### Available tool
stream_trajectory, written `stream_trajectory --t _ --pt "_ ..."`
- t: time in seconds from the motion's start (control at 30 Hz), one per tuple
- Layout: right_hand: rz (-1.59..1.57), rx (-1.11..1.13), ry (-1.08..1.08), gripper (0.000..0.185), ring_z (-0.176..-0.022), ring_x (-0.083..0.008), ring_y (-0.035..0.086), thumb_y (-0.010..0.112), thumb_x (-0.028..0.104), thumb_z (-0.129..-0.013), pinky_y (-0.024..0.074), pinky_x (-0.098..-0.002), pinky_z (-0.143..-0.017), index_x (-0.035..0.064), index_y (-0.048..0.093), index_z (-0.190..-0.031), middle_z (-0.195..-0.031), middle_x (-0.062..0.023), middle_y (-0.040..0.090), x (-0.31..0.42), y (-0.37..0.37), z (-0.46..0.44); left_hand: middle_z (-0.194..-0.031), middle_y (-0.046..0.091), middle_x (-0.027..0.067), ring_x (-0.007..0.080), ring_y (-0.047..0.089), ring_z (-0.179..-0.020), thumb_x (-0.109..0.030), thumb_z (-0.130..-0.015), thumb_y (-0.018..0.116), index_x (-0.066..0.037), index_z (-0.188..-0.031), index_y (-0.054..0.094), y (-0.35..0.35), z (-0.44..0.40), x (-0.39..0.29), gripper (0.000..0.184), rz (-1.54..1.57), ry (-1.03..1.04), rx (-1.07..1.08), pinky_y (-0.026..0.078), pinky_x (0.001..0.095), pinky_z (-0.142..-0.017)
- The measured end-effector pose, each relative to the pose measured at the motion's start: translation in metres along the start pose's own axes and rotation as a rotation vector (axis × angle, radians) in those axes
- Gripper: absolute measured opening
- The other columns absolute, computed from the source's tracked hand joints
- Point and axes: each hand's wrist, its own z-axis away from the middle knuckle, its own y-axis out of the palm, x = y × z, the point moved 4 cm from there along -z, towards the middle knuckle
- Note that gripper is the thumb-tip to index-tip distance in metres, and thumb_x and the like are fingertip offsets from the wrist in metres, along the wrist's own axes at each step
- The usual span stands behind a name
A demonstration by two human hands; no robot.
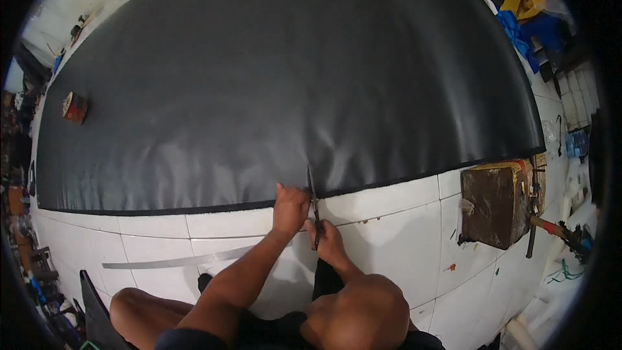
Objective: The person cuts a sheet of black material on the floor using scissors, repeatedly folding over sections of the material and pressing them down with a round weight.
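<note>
A large sheet of black material (259, 78) lies spread over the white tiled floor. My right hand (328, 240) is closed on the handles of a pair of scissors (315, 210), whose blades point away from me at the sheet's near edge. One blade shows on top of the black surface. Just left of the blades, my left hand (291, 207) holds the sheet's edge, with its thumb raised and the other fingers curled.
A metal ruler (175, 263) lies on the floor at the left. A red tin (75, 108) stands on the sheet's left part. A brown block (494, 204) with tools beside it is at the right. Colourful cloths (528, 13) are at the upper right.
</note>
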Motion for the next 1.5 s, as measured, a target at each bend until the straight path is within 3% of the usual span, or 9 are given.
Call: stream_trajectory --t 0.17,0.23,0.33,0.53,0.67,0.83,0.9,1.2,1.5 --pt "0.005 -0.018 -0.082 0.045 -0.053 -0.0133 0.052 0.059 0.044 -0.097 0.0424 -0.0297 -0.052 0.0027 0.054 -0.079 -0.059 -0.0037 0.053 0.019 -0.003 0.000 -0.096 0.057 0.0137 0.0351 0.056 -0.099 -0.008 -0.078 0.066 -0.004 -0.101 0.066 -0.011 0.004 0.000 0.023 -0.013 0.113 0.071 0.030 0.0603 -0.110" --pt "-0.088 0.062 0.090 0.049 -0.053 -0.0132 0.052 0.059 0.049 -0.096 0.0437 -0.0297 -0.051 0.0030 0.054 -0.079 -0.060 -0.0039 0.053 0.010 0.002 0.002 -0.100 0.055 0.0147 0.0356 0.054 -0.103 -0.010 -0.078 0.064 -0.002 -0.108 0.063 -0.015 0.007 0.004 0.031 -0.098 0.204 0.153 0.031 0.0592 -0.109" --pt "-0.159 0.097 0.095 0.051 -0.053 -0.0129 0.052 0.060 0.051 -0.094 0.0448 -0.0296 -0.051 0.0032 0.054 -0.079 -0.060 -0.0037 0.054 0.002 0.006 -0.004 -0.114 0.054 0.0162 0.0342 0.052 -0.113 -0.023 -0.085 0.059 -0.001 -0.126 0.056 -0.028 0.009 -0.020 0.046 -0.350 0.122 0.401 0.032 0.0560 -0.109" --pt "-0.101 0.008 0.036 0.050 -0.052 -0.0122 0.052 0.061 0.052 -0.093 0.0431 -0.0291 -0.049 0.0041 0.055 -0.080 -0.060 -0.0021 0.054 -0.007 0.010 -0.014 -0.129 0.051 0.0179 0.0360 0.049 -0.123 -0.029 -0.089 0.059 -0.002 -0.140 0.043 -0.009 0.026 -0.009 0.060 -0.403 0.081 0.422 0.033 0.0539 -0.110" --pt "-0.301 0.058 0.198 0.055 -0.058 -0.0156 0.054 0.062 0.057 -0.091 0.0432 -0.0321 -0.055 0.0048 0.056 -0.074 -0.064 -0.0024 0.054 0.034 0.004 -0.025 -0.133 0.048 0.0194 0.0370 0.045 -0.127 -0.022 -0.088 0.058 0.002 -0.140 0.040 -0.016 0.026 -0.011 0.060 -0.291 0.076 0.411 0.032 0.0535 -0.111" --pt "-0.084 0.030 0.112 0.055 -0.062 -0.0190 0.058 0.061 0.053 -0.093 0.0467 -0.0339 -0.059 -0.0002 0.060 -0.078 -0.067 -0.0078 0.059 0.042 0.000 -0.059 -0.136 0.048 0.0189 0.0372 0.043 -0.130 -0.018 -0.086 0.056 0.002 -0.137 0.045 -0.013 0.030 -0.007 0.057 -0.370 0.110 0.440 0.030 0.0528 -0.112" --pt "-0.134 -0.037 0.051 0.048 -0.049 -0.0102 0.050 0.061 0.049 -0.094 0.0404 -0.0273 -0.047 0.0067 0.053 -0.073 -0.057 -0.0005 0.052 0.042 0.003 -0.062 -0.135 0.048 0.0189 0.0371 0.043 -0.129 -0.018 -0.086 0.056 0.002 -0.137 0.044 -0.013 0.029 -0.008 0.056 -0.353 0.100 0.448 0.030 0.0531 -0.111" --pt "-0.113 0.041 0.090 0.056 -0.056 -0.0173 0.058 0.062 0.054 -0.092 0.0473 -0.0343 -0.055 0.0016 0.057 -0.073 -0.060 -0.0072 0.056 0.059 -0.003 -0.097 -0.134 0.048 0.0190 0.0370 0.043 -0.129 -0.015 -0.086 0.054 0.002 -0.139 0.042 -0.016 0.024 -0.013 0.058 -0.363 0.091 0.485 0.029 0.0535 -0.112" --pt "-0.195 0.032 0.129 0.053 -0.048 -0.0113 0.051 0.063 0.055 -0.091 0.0421 -0.0285 -0.047 0.0083 0.051 -0.070 -0.057 -0.0009 0.051 0.110 -0.004 -0.158 -0.134 0.049 0.0211 0.0389 0.046 -0.125 -0.016 -0.085 0.053 0.002 -0.139 0.044 -0.018 0.025 -0.011 0.058 -0.333 0.083 0.403 0.030 0.0554 -0.111"
